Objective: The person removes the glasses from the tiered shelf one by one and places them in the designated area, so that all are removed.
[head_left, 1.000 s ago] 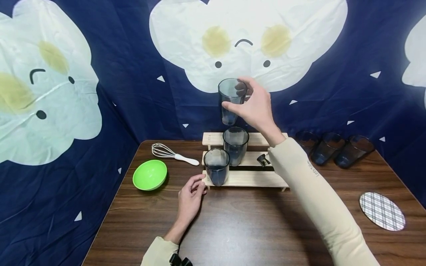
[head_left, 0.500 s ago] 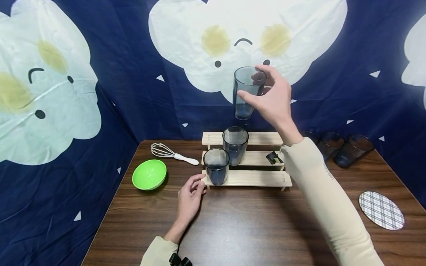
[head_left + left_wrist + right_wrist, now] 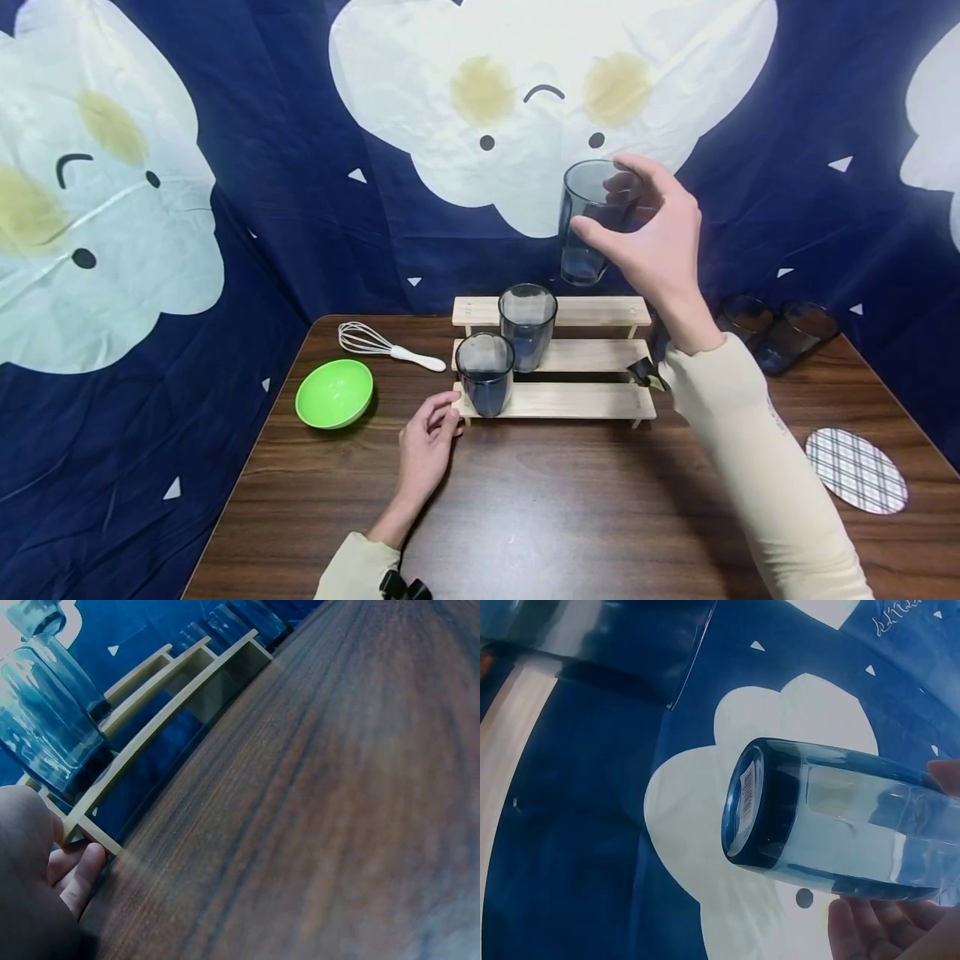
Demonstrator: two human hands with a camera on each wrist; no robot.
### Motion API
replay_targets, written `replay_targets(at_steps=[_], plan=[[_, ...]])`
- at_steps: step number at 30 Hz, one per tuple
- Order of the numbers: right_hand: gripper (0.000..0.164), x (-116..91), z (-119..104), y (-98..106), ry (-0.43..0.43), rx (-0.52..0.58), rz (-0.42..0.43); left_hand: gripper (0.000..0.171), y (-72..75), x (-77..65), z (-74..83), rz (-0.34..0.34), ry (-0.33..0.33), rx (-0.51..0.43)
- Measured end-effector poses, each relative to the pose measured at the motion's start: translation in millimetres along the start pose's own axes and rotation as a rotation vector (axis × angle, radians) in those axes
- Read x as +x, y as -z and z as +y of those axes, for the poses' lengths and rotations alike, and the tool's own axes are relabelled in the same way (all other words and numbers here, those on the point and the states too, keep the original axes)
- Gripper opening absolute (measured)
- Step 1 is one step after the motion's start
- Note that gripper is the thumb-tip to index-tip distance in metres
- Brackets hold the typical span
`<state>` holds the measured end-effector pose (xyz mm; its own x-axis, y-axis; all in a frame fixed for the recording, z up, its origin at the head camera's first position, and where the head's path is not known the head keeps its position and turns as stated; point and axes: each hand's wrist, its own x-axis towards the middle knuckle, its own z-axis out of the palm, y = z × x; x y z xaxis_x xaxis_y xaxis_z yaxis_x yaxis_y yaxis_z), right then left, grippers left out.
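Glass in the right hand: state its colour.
The glass is see-through bluish, best seen in the right wrist view.

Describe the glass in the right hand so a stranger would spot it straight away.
On the brown table stands a three-step wooden rack. Above it, before the blue backdrop, the right hand grips a see-through bluish glass. Unlike the front-step glass and the middle-step glass, it is up in the air.

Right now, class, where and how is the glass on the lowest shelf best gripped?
Probably grip the lowest glass round its upper sides, below the rim, from the near right: it stands upright and looks narrower at its base. A second glass stands close behind; on the left, the left hand touches the rack.
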<state>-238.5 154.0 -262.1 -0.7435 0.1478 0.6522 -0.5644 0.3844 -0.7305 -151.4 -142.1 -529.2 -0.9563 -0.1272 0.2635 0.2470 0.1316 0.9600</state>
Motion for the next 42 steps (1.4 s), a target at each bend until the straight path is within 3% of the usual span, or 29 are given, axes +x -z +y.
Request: replay_targets(at_steps=[3, 6, 22, 30, 42], plan=[[0.068, -5.8, -0.1, 7.4, 0.009, -0.022, 0.004, 0.022, -0.6, -0.2, 6.7, -0.002, 0.061, 0.003], [0.069, -12.3, 1.7, 15.0, 0.01, -0.041, 0.008, 0.023, -0.6, -0.8, 9.6, 0.003, 0.082, 0.004], [0.072, -56.3, 24.3, 61.0, -0.003, -0.083, 0.093, 0.022, -0.5, -0.4, 4.4, -0.006, 0.066, -0.024], [0.076, -77.8, 39.7, 78.3, -0.028, -0.107, 0.082, 0.023, -0.6, 0.0, 5.7, -0.008, 0.085, -0.027], [0.079, -101.3, 66.1, 95.6, -0.087, -0.038, 0.13, 0.022, -1.1, 0.0, 7.7, -0.001, 0.102, -0.018]])
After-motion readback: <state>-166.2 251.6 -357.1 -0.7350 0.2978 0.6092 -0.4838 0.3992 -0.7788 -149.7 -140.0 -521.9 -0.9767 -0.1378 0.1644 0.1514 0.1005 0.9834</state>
